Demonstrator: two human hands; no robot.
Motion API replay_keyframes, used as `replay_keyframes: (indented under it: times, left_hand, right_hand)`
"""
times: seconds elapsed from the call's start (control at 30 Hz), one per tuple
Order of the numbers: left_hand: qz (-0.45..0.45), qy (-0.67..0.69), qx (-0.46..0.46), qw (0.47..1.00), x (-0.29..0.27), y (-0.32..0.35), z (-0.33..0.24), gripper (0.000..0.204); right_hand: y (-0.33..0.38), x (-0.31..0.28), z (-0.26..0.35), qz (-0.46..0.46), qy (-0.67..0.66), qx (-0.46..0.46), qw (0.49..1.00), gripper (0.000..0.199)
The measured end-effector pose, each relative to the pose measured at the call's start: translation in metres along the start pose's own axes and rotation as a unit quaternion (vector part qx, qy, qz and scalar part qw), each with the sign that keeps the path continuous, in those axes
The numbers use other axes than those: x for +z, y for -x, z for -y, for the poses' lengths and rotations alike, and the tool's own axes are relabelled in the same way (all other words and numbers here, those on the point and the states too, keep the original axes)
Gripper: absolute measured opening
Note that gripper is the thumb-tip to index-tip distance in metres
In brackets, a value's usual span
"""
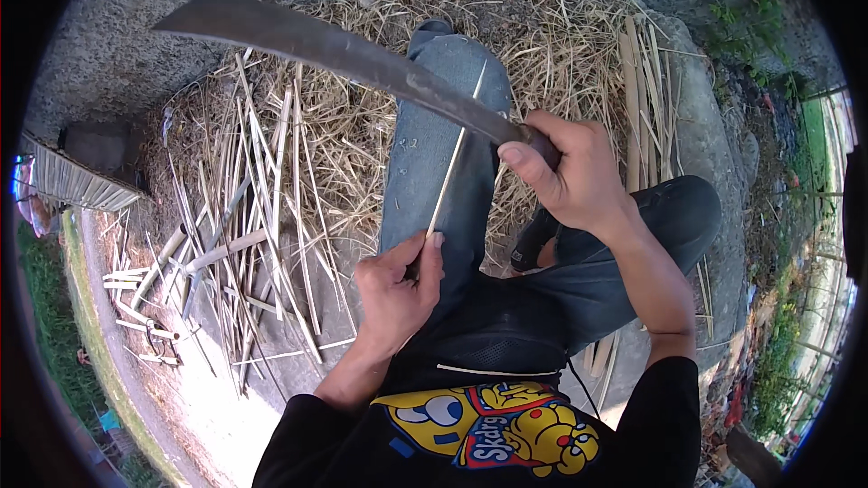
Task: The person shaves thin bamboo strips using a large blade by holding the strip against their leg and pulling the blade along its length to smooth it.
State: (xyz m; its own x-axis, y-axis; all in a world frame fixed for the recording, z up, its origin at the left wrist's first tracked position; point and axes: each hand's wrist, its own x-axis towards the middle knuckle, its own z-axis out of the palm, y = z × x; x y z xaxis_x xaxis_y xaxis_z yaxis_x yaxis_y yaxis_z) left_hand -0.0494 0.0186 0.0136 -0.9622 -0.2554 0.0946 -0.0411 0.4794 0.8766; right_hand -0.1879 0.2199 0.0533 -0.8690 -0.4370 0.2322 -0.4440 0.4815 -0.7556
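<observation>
The left hand [395, 294] pinches the lower end of a thin bamboo sliver [455, 158], fingers closed around it; the sliver runs up toward one o'clock over the denim-clad knee [434, 136]. The right hand [570, 176] grips the handle of a long curved blade [334, 50], which crosses the sliver and points toward ten o'clock. Split bamboo strips [253, 217] lie on the ground at nine o'clock.

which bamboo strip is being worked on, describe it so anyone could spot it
Start at the outstretched leg in blue jeans in the middle of the view. Lying along it is one thin pale bamboo strip, pinched at its lower end by the left hand and crossed by the long dark blade held in the right hand. Unlike the loose strips on the ground, it is held.
</observation>
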Motion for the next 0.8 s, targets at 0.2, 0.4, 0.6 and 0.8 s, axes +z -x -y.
replay_keyframes:
  times: [0.2,0.4,0.6,0.8]
  left_hand:
    - [0.033,-0.013,-0.032,0.999,-0.004,-0.011,0.004,0.02]
    - [0.036,0.036,-0.052,0.997,-0.008,0.0,0.012,0.027]
    - [0.048,-0.001,-0.047,0.998,-0.016,0.022,0.015,0.022]
    - [0.053,0.005,-0.036,0.998,-0.033,0.082,0.057,0.028]
  right_hand:
    - [0.011,0.038,-0.002,0.045,0.182,-0.083,0.979,0.057]
    - [-0.005,0.034,-0.013,0.009,0.16,-0.069,0.985,0.058]
    - [-0.014,0.027,-0.026,-0.038,0.212,-0.102,0.971,0.064]
    - [-0.043,-0.011,-0.058,-0.128,0.093,0.029,0.987,0.07]
